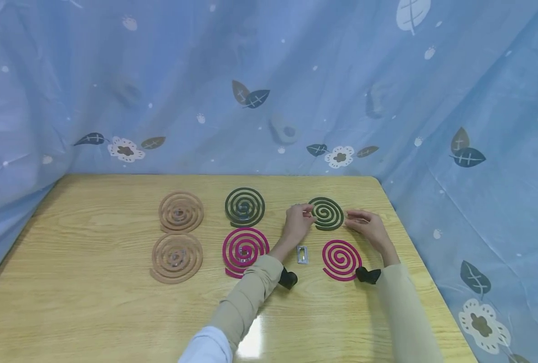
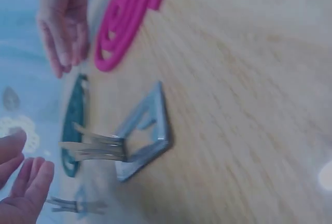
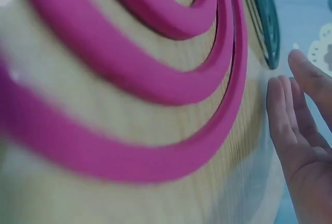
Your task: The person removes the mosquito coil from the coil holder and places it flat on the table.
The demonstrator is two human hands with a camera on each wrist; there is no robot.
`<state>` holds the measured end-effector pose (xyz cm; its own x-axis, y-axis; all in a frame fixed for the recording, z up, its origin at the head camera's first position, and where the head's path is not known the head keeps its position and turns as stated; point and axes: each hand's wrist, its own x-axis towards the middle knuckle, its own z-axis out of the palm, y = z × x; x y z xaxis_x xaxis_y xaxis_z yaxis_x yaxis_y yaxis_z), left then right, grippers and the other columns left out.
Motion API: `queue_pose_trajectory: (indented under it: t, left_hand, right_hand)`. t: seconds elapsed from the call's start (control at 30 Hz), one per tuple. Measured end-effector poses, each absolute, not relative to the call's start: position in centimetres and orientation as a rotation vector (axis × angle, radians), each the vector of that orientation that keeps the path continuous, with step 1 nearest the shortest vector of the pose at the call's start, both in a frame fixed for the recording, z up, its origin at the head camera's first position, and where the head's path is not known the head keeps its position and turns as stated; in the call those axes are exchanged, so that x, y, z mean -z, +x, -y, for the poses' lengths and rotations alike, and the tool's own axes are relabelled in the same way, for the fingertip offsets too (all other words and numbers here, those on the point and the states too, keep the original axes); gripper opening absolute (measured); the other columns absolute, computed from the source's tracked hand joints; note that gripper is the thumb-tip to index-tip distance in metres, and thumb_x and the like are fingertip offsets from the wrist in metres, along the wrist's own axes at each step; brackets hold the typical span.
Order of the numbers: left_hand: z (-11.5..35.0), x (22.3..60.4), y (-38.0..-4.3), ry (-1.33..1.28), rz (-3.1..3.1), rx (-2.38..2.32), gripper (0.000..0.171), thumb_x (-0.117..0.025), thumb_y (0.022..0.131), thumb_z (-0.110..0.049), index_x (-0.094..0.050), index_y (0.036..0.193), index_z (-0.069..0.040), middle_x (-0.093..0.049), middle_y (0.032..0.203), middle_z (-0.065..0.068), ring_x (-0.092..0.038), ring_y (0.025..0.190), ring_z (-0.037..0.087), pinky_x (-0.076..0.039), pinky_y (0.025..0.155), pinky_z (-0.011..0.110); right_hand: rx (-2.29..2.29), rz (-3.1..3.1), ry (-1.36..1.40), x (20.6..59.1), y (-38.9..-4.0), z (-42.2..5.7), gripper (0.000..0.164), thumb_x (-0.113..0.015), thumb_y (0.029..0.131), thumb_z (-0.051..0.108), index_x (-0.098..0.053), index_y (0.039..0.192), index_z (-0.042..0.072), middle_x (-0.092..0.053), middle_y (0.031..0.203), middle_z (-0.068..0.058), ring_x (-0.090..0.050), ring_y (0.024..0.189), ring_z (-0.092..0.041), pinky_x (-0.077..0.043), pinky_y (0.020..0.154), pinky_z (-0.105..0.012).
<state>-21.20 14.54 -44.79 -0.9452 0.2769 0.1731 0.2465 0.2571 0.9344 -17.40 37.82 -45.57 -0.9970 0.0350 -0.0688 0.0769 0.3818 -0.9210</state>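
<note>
Left hand (image 1: pixel 297 222) touches green coil (image 1: pixel 326 214) edge, fingers loose; right hand (image 1: pixel 367 227) open beside it (hands apart). No legible writing.

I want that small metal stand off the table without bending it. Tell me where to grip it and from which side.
Take the metal stand by the two long edges of its flat frame, with the fingers coming straight down from above. It lies flat between the two pink coils, and in the left wrist view a thin prong sticks up from its middle, so pinching the outer frame probably spares the prong.
</note>
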Motion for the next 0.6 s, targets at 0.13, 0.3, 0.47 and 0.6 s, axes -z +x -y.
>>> queue_pose_trajectory:
  t: [0.13, 0.3, 0.47, 0.6]
  left_hand:
    - [-13.5, 43.8, -20.4, 0.658, -2.392, -1.850, 0.028, -0.067, 0.086, 0.004, -0.064, 0.113, 0.009, -0.065, 0.111, 0.022, -0.066, 0.094, 0.029, -0.056, 0.079, 0.020]
    - [-11.9, 42.8, -19.1, 0.753, -2.324, -1.811, 0.029, -0.066, 0.089, 0.000, -0.064, 0.117, 0.005, -0.065, 0.114, 0.018, -0.066, 0.096, 0.028, -0.056, 0.080, 0.022]
    - [-10.1, 42.6, -17.8, 0.772, -2.280, -1.778, 0.028, -0.066, 0.090, -0.003, -0.065, 0.117, 0.002, -0.066, 0.116, 0.014, -0.067, 0.097, 0.025, -0.055, 0.078, 0.018]
    - [-8.6, 42.5, -16.6, 0.801, -2.256, -1.792, 0.027, -0.066, 0.089, -0.003, -0.066, 0.116, 0.001, -0.066, 0.117, 0.012, -0.067, 0.097, 0.023, -0.055, 0.079, 0.017]
  right_hand:
    - [1.885, -2.542, 0.051, 45.5, -16.1, -37.9, 0.047, -0.059, 0.095, 0.009, -0.044, 0.134, -0.014, -0.050, 0.135, -0.021, -0.060, 0.102, 0.001, -0.053, 0.091, -0.025]
    - [1.981, -2.572, 0.010, 45.0, -14.2, -36.9, 0.045, -0.059, 0.095, 0.009, -0.046, 0.131, -0.015, -0.062, 0.117, 0.010, -0.061, 0.103, -0.001, -0.052, 0.088, -0.019]
    - [2.018, -2.610, -0.016, 44.3, -12.5, -34.6, 0.042, -0.061, 0.094, 0.011, -0.051, 0.127, -0.014, -0.064, 0.116, 0.010, -0.064, 0.103, -0.006, -0.053, 0.087, -0.020]
    - [2.024, -2.638, -0.020, 43.9, -11.0, -32.7, 0.036, -0.061, 0.094, 0.011, -0.057, 0.123, -0.010, -0.065, 0.118, 0.004, -0.064, 0.100, -0.007, -0.053, 0.087, -0.022]
